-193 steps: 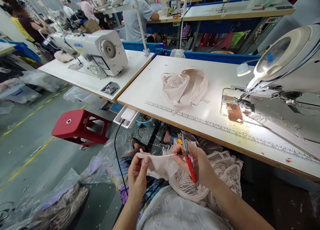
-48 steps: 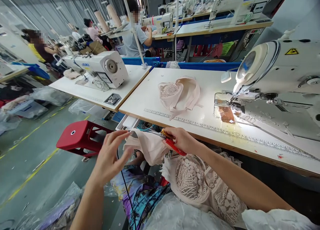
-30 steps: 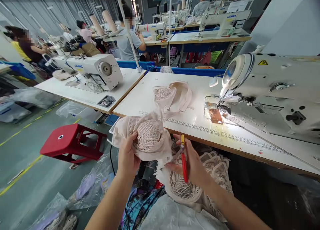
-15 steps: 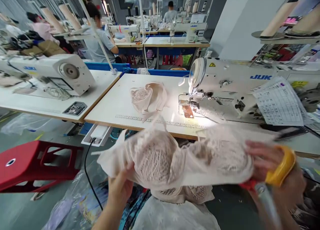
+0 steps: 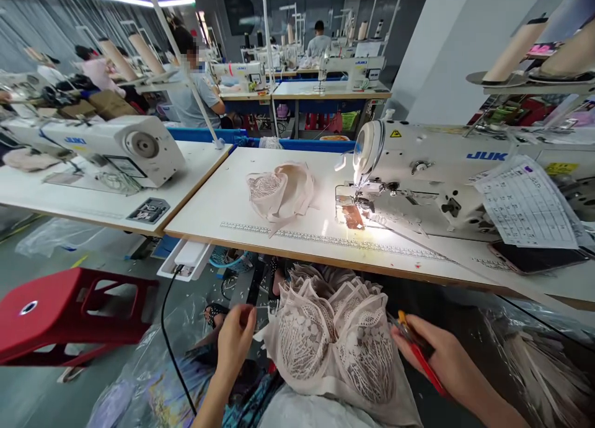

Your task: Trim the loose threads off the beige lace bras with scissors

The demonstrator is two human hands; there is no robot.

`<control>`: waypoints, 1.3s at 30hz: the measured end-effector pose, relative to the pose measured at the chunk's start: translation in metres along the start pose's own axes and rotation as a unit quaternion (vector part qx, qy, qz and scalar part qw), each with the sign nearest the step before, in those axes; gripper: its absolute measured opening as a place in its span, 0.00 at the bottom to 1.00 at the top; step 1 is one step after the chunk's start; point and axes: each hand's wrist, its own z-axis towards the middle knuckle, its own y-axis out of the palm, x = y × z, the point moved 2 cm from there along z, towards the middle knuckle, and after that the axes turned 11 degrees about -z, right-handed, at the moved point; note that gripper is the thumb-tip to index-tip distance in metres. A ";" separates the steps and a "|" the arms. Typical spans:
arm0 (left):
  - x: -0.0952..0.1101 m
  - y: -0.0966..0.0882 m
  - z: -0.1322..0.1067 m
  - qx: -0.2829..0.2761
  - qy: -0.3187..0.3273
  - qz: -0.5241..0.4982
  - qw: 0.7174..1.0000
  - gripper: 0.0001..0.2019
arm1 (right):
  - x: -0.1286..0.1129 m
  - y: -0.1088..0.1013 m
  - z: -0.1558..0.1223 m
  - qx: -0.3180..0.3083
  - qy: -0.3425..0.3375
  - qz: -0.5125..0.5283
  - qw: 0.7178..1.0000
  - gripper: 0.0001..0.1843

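A stack of beige lace bras [image 5: 334,347] lies on my lap below the table edge. My left hand [image 5: 235,341] hovers just left of the stack, its fingers curled loosely with nothing in them that I can see. My right hand [image 5: 434,356], right of the stack, is closed on red-and-yellow thread snips [image 5: 418,352]. More beige bras [image 5: 281,189] sit piled on the white sewing table [image 5: 223,205], left of the lit needle of the sewing machine [image 5: 437,161].
A red stool [image 5: 60,313] stands on the floor at left. A black cable [image 5: 170,341] hangs from a tray under the table. A paper sheet [image 5: 525,201] and a phone [image 5: 530,257] lie at right. A second sewing machine [image 5: 106,146] is on the left table; other people work beyond.
The bra I was holding stretched out between both hands is gone from them. My hands have dropped to either side of the stack on my lap; the snips stay in the right.
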 end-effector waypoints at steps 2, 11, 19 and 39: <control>0.037 -0.004 0.032 0.034 0.159 0.058 0.985 0.14 | -0.018 0.002 0.046 0.021 -0.055 -0.005 0.998 0.07; 0.120 0.037 0.158 -0.098 0.340 0.296 0.887 0.16 | -0.084 0.043 0.271 0.063 -0.155 -0.090 0.982 0.05; 0.126 0.041 0.174 -0.084 0.291 0.324 0.896 0.13 | -0.099 0.062 0.318 -0.009 -0.237 -0.087 0.968 0.07; 0.167 -0.155 0.038 0.002 -0.041 -0.337 0.941 0.21 | -0.226 -0.021 0.222 -0.273 -0.214 0.363 0.865 0.12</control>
